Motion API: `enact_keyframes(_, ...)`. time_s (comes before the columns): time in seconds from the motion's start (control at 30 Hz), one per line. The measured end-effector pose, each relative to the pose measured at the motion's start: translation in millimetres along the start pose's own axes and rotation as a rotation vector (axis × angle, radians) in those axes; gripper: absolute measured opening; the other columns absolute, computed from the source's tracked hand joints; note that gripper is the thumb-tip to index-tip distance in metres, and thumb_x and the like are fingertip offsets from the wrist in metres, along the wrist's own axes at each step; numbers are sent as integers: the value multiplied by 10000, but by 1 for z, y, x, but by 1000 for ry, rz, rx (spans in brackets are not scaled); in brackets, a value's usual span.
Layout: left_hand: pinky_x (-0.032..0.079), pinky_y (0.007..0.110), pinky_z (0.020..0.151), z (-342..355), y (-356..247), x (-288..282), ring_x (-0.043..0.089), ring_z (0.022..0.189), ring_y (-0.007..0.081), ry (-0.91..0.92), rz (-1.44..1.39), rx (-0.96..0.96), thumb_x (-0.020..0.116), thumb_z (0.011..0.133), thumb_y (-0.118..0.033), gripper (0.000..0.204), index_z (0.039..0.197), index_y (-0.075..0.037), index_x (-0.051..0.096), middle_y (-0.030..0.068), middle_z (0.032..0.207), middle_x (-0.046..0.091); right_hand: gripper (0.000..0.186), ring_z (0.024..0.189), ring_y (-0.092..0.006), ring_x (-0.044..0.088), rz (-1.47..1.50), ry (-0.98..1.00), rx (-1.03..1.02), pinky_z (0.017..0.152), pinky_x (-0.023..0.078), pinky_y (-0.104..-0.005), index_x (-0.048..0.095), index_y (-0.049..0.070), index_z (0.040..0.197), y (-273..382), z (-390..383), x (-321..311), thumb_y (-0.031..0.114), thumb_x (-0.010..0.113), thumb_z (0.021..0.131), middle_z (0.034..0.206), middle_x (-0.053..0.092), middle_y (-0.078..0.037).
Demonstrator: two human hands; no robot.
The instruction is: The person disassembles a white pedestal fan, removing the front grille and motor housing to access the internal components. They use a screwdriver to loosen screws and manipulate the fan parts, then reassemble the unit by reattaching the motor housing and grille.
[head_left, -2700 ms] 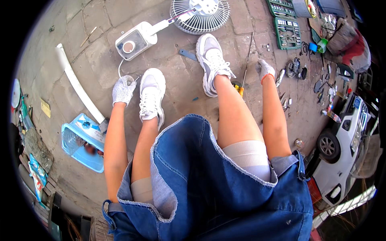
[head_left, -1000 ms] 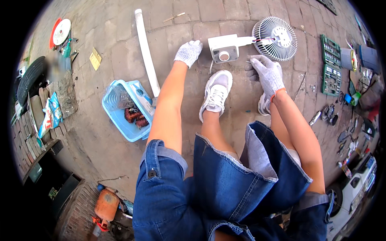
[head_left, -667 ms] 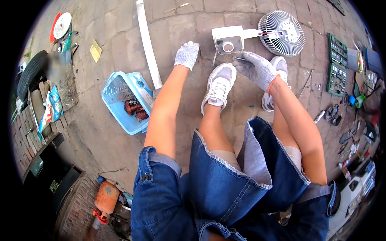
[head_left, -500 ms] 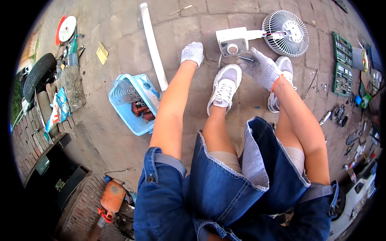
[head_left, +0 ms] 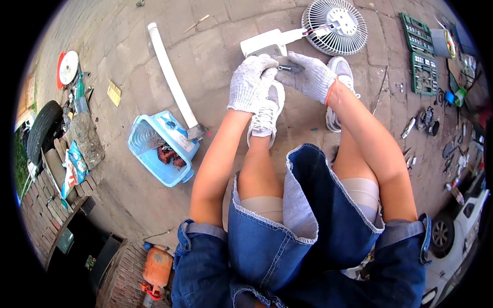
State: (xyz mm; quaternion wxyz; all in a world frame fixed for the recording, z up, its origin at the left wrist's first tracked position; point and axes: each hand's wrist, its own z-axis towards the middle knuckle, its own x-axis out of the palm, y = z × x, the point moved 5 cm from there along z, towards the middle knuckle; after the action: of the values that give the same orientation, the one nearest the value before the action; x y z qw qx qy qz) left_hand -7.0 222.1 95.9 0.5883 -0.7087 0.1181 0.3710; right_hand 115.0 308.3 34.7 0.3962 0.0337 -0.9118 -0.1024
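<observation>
Paving (head_left: 205, 77) stretching between hammer (head_left: 172, 77) and left hand (head_left: 249, 84), that hand curled, grip unclear, right hand (head_left: 310, 77) pinching a metal bit (head_left: 288, 68) by the fan (head_left: 292, 36), shoe (head_left: 264, 119) crowding beneath, tub (head_left: 167, 175) left, toolkit (head_left: 423, 73) right.

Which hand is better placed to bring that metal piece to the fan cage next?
Probably the right hand: it holds the metal piece and sits nearer the fan cage than the left hand does.
</observation>
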Motion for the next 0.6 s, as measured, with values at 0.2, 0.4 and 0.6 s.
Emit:
enact_keyframes(0.2, 487, 370, 848, 4, 13, -10, 622, 942, 291, -121, 19, -12, 630, 829, -157, 216, 1019, -73, 686, 128, 987, 647, 289, 1061, -308, 607, 83, -69, -225, 889, 559, -311, 531, -94, 1125, 51, -43, -37, 147, 474, 976, 1128, 585, -227)
enact_keyframes(0.4, 372, 414, 1046, 10, 68, -3, 481, 1213, 321, -110, 440, -8, 784, 692, -222, 654, 1271, -52, 529, 166, 1268, 537, 231, 930, -243, 647, 157, -373, -556, 840, 573, -308, 587, -64, 1120, 105, -131, -205, 65, 515, 943, 1043, 636, -185)
enact_keyframes(0.6, 366, 424, 1050, 9, 95, 21, 457, 1237, 346, -60, 366, -145, 787, 696, -236, 717, 1304, -11, 480, 201, 1310, 496, 249, 934, -203, 604, 61, -997, -776, 795, 553, -292, 630, 24, 1125, 144, -188, -397, 135, 577, 909, 1117, 625, -84)
